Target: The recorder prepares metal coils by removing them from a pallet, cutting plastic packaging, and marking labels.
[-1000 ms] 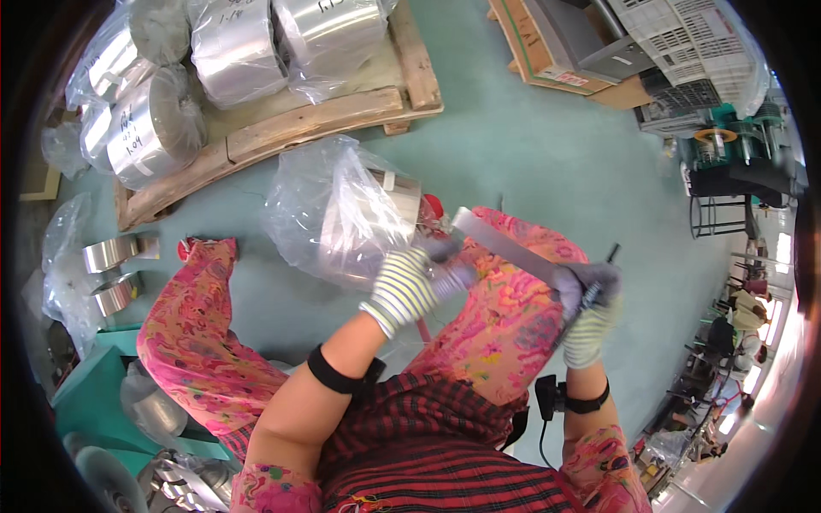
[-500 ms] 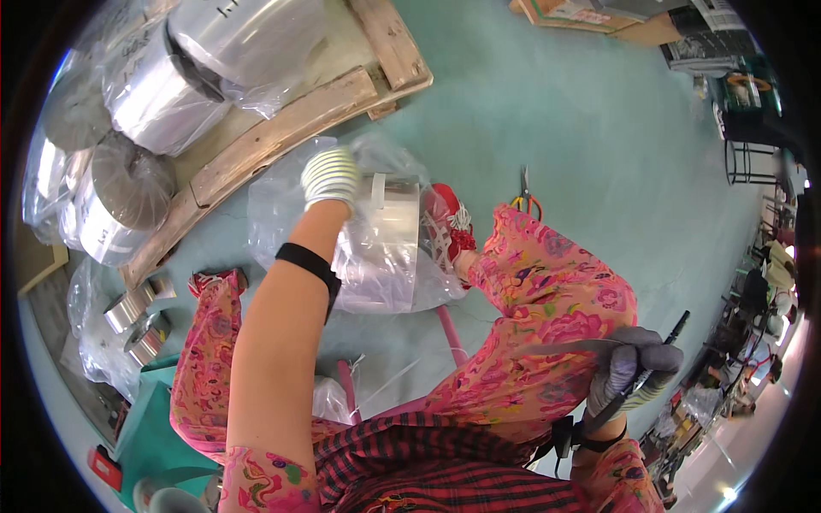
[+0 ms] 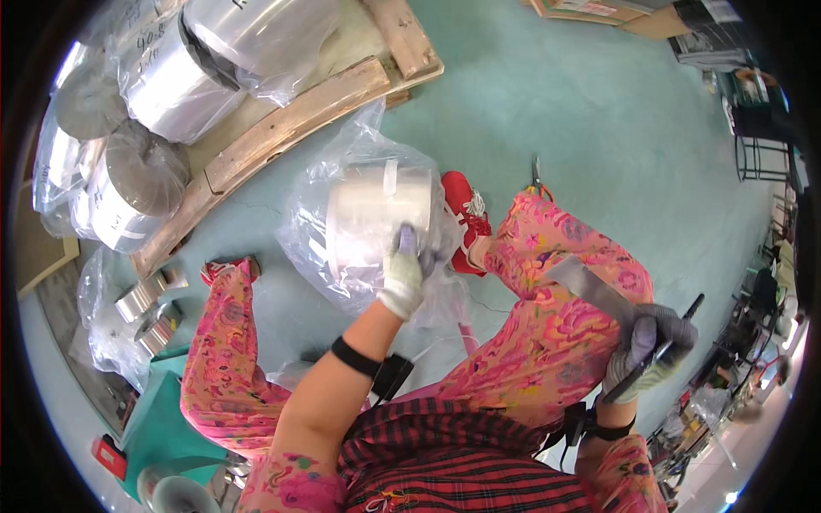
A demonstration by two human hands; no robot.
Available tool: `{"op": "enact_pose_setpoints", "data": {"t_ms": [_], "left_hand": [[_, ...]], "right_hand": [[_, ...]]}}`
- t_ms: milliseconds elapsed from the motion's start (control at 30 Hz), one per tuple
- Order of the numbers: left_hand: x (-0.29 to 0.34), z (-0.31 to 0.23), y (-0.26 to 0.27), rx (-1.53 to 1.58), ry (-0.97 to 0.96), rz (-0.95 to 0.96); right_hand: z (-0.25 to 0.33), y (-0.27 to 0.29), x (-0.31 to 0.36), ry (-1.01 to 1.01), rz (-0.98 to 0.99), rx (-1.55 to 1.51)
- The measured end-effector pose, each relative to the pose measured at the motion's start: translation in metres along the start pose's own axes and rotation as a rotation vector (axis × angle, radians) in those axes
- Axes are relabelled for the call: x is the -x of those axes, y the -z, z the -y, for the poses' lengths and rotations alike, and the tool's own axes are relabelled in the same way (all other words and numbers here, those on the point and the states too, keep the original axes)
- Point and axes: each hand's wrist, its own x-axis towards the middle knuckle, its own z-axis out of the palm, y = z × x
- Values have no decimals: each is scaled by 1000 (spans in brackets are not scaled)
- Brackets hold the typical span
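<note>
A silvery roll (image 3: 380,205) lies on the floor inside a loose clear plastic bag (image 3: 312,201), with a pale tape strip (image 3: 390,177) near its top. My left hand (image 3: 403,272), in a white glove with greyish fingertips, rests on the roll's near right part through the plastic. Its fingers look stretched and apart, though slightly blurred. Off to the right, my right hand (image 3: 648,346) wears a grey glove and is closed on a slim black pen-like stick (image 3: 634,380). From the same hand a flat grey strip (image 3: 586,284) sticks out over my right thigh.
A wooden pallet (image 3: 299,115) with several bagged silvery rolls (image 3: 175,85) fills the upper left. Smaller rolls (image 3: 141,299) lie by my left foot. Scissors (image 3: 538,179) with red-yellow handles lie beyond my right foot. A green box (image 3: 167,410) stands lower left; cardboard (image 3: 590,10) is at the top.
My left hand has come from the bag's far side down to the near right of the roll. The bag now lies more over the roll. The strip in my right hand shows its flat face.
</note>
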Motion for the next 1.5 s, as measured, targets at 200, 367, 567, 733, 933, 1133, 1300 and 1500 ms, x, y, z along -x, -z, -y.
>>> {"op": "enact_pose_setpoints", "data": {"t_ms": [200,367,567,733,933,1133,1300,1500], "left_hand": [[47,57,81,-388,3,-118],[77,87,103,-1876,156,608],[70,-42,31,-751,-329,204],[-67,-147,1,-1870,-378,-153],[-115,-134,-28,-1798,-74,297],[-112,-115,-23,-1447,-250,107],[-78,-98,-11,-1416,-348,-258],[11,-54,35,-1505,-659,-245]], "right_hand": [[1,-3,6,-58,29,-72],[7,-6,7,-91,42,-133],[11,-1,10,-90,13,-121],[11,-12,9,-69,112,-217],[19,-13,3,-115,89,-152],[21,-19,-1,-51,96,-115],[19,-20,0,-19,102,-71],[5,-11,5,-44,63,-45]]}}
